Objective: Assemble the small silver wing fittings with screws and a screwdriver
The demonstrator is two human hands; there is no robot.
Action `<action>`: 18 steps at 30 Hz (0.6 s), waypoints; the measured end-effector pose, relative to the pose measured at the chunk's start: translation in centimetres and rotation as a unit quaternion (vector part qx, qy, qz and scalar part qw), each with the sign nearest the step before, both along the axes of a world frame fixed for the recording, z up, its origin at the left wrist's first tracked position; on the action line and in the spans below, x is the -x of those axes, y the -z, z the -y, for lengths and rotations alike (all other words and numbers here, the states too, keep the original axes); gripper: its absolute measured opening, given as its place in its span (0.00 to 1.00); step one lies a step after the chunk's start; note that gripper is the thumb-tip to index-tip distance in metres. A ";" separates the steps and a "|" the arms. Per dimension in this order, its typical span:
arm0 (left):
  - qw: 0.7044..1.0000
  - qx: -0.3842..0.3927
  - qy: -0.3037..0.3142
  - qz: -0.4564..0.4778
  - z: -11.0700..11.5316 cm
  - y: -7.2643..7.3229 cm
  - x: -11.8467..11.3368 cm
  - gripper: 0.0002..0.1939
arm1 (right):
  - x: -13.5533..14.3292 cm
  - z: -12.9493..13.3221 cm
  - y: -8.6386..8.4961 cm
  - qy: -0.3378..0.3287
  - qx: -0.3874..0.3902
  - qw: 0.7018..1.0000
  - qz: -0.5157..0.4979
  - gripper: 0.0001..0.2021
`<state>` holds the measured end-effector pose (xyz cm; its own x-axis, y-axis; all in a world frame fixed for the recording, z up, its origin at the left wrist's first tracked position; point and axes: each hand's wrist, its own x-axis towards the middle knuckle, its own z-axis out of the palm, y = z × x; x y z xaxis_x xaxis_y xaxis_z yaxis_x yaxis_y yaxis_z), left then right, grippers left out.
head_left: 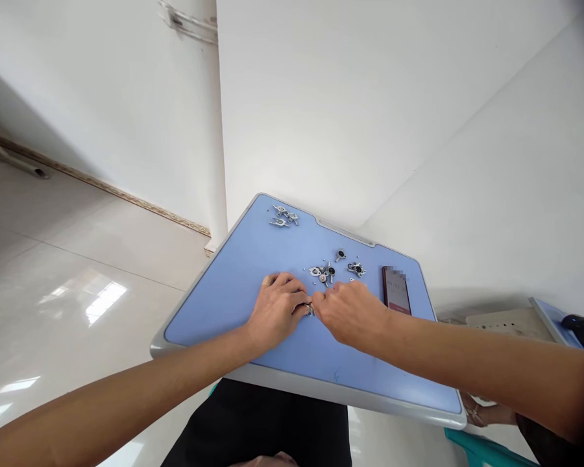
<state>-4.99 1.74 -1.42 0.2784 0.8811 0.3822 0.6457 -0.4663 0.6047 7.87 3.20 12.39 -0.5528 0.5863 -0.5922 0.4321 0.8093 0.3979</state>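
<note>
Both hands meet over the middle of the blue table (214, 292). My left hand (281, 310) has its fingers bent and closed round a small metal part (310, 311). From the other side my right hand (348, 311), closed with the thumb side at the part, pinches at the same spot; its fingertips are partly hidden. Just beyond the hands lies a pile of metal parts with round black centres (324, 273). A single such part (340, 255) and a small cluster (356, 269) lie further right.
More silvery parts (285, 216) sit near the table's far left corner. A phone (396, 290) lies at the right. Tiny pieces are scattered around the pile. Another person's hand (486, 412) is beside the table's right front corner. A white wall stands behind.
</note>
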 end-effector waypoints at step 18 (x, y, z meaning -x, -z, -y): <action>1.000 0.018 0.009 -0.009 -0.1 -0.3 0.0 0.06 | -1.1 -0.8 0.3 0.006 -0.005 1.000 -0.007 0.13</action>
